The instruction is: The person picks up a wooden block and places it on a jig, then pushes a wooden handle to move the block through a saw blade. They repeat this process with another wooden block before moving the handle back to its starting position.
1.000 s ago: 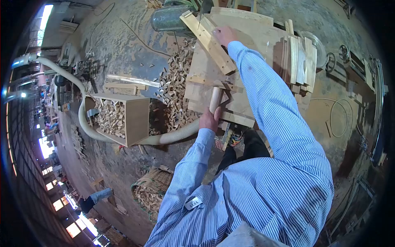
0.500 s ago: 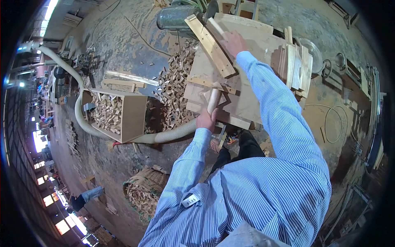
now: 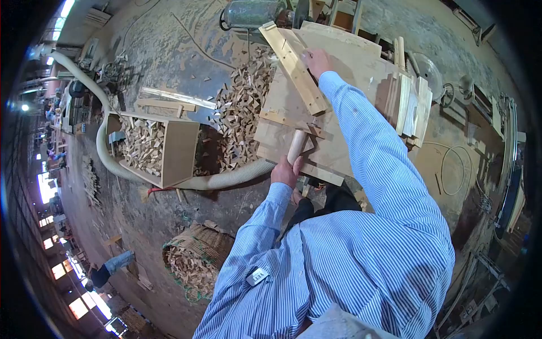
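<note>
My left hand [image 3: 285, 172] is closed around the near end of a round wooden piece [image 3: 296, 146], at the front of the worktable [image 3: 344, 51]. The far end of this piece meets a small wooden block on the tabletop. My right hand [image 3: 318, 61] is farther up the table, next to a long slanted wooden guide board [image 3: 294, 69]. Its fingers are curled at the board's edge, and what they grip, if anything, is hidden. A short wooden strip [image 3: 274, 117] lies across the tabletop between the hands.
Wood offcuts [image 3: 240, 113] are heaped left of the table. Offcuts also fill a wooden box [image 3: 179, 152] and a wicker basket [image 3: 212, 243]. A ribbed hose [image 3: 234, 178] runs along the floor. Behind the table stands a green motor [image 3: 254, 14]; stacked boards [image 3: 415, 107] are at right.
My right hand has drawn back slightly toward me; the pale stick that stuck out of it is no longer visible. My left hand keeps hold of the round wooden piece. The view has shifted a little.
</note>
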The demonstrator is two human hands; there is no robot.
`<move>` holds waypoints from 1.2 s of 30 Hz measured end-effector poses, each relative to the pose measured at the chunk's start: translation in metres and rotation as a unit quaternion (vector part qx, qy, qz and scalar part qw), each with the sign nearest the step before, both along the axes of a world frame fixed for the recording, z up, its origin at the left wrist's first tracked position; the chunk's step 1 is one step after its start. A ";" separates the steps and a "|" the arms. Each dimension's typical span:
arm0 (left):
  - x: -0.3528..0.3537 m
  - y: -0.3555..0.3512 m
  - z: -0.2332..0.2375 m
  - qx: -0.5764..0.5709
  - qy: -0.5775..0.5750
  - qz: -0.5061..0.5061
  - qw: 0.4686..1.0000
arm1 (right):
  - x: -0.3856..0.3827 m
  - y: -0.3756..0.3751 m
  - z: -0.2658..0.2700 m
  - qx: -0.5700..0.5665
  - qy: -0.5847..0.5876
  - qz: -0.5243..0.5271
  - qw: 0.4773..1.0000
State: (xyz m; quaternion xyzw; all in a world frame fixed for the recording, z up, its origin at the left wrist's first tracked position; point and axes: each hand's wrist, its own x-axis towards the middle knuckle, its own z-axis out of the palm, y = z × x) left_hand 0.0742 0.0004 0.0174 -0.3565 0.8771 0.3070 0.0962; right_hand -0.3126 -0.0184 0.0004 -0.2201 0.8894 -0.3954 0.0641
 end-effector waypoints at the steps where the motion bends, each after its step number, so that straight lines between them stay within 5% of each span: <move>1: 0.000 0.000 -0.002 -0.001 0.000 0.000 1.000 | -0.005 -0.005 -0.003 0.001 0.004 -0.002 1.000; 24: -0.091 -0.009 -0.014 -0.037 0.017 -0.005 0.999 | -0.104 -0.023 -0.018 -0.001 0.033 -0.019 0.999; 33: -0.088 -0.008 -0.017 -0.034 0.039 0.004 0.999 | -0.093 0.001 -0.006 0.047 0.017 -0.025 0.998; 36: -0.076 -0.007 -0.015 -0.037 0.003 0.001 0.999 | -0.090 0.019 -0.006 0.033 0.092 -0.045 0.994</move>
